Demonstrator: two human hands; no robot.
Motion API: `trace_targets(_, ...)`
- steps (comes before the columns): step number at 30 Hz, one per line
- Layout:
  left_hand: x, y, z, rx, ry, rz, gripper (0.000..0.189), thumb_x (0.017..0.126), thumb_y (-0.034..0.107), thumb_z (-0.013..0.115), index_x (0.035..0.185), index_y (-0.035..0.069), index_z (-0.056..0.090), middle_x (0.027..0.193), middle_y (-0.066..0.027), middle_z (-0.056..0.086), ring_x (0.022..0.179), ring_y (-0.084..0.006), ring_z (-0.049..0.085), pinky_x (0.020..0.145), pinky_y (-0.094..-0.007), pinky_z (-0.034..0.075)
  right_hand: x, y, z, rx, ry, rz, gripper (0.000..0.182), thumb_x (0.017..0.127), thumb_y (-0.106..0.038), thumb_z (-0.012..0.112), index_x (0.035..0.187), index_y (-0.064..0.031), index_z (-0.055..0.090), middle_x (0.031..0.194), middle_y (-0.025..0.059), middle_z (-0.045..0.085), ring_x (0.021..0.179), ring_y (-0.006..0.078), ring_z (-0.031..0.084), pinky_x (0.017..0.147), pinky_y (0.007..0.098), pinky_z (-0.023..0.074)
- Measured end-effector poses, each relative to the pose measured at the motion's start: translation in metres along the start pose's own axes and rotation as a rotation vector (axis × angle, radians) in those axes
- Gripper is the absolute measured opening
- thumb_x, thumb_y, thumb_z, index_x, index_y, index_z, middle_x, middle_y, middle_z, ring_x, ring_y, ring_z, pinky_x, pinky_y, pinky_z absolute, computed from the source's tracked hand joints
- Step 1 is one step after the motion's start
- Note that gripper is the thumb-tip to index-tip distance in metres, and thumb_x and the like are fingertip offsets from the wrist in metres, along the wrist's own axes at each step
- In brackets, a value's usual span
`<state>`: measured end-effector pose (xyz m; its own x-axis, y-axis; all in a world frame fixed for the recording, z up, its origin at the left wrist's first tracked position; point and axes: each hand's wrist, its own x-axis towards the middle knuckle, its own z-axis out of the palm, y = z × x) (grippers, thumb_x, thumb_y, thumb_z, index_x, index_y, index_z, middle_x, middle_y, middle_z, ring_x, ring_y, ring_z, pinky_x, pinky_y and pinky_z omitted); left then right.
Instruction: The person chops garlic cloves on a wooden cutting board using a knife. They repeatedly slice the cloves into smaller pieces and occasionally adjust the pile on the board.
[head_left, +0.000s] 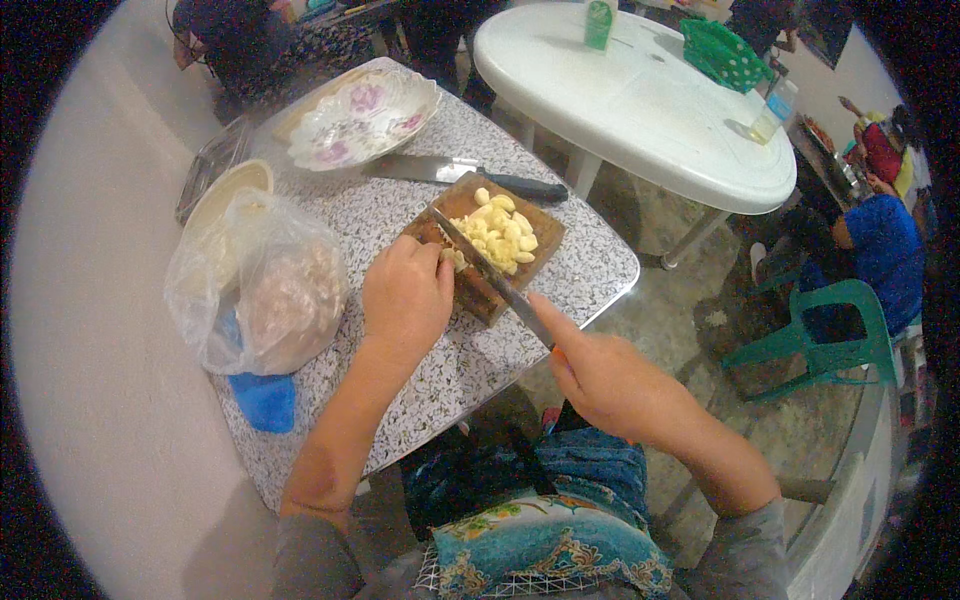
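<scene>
My right hand (619, 386) grips a kitchen knife (499, 279) whose handle is mostly hidden, with a little orange showing. Its blade slants across a small wooden cutting board (480, 306). On the board's left side, my left hand (405, 292) pinches a piece of garlic (453, 259) close beside the blade. Pale peeled garlic cloves (504, 226), some whole and some chopped, are heaped to the right of the blade. The board rests on a speckled table (420, 409).
Behind the board lies a larger black-handled knife (525, 187), partly beneath a floral scalloped dish (367, 124). A clear plastic bag (289, 300) with pinkish contents stands left, by a blue cloth (262, 403). Beyond are a white oval table (637, 112), a green chair (840, 330) and seated people.
</scene>
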<state>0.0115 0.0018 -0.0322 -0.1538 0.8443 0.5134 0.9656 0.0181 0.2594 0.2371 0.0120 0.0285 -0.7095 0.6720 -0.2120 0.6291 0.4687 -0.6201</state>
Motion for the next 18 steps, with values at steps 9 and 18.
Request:
trace_targets(9, -0.001, -0.003, 0.002, 0.017, 0.004, 0.052, 0.009, 0.076, 0.011, 0.063, 0.077, 0.001, 0.063, 0.076, -0.0135, 0.055, 0.074, -0.0325, 0.056, 0.067, -0.0427, 0.046, 0.014, -0.006, -0.004, -0.095, -0.035, -0.017, 0.056, 0.088, -0.012, 0.043, 0.141, -0.0113, 0.024, 0.076, 0.0277, 0.061, 0.07, 0.0447, 0.06, 0.065, 0.053, 0.0467)
trace_targets(18, -0.001, 0.0, -0.001, -0.007, -0.013, 0.027, 0.012, 0.079, 0.011, 0.062, 0.084, 0.0, 0.064, 0.078, -0.0165, 0.058, 0.076, -0.0342, 0.057, 0.069, -0.0432, 0.046, 0.03, -0.001, -0.003, -0.24, -0.045, -0.064, 0.065, 0.079, -0.002, 0.044, 0.141, -0.0051, 0.024, 0.077, 0.0248, 0.063, 0.07, 0.0407, 0.062, 0.064, 0.0512, 0.0484)
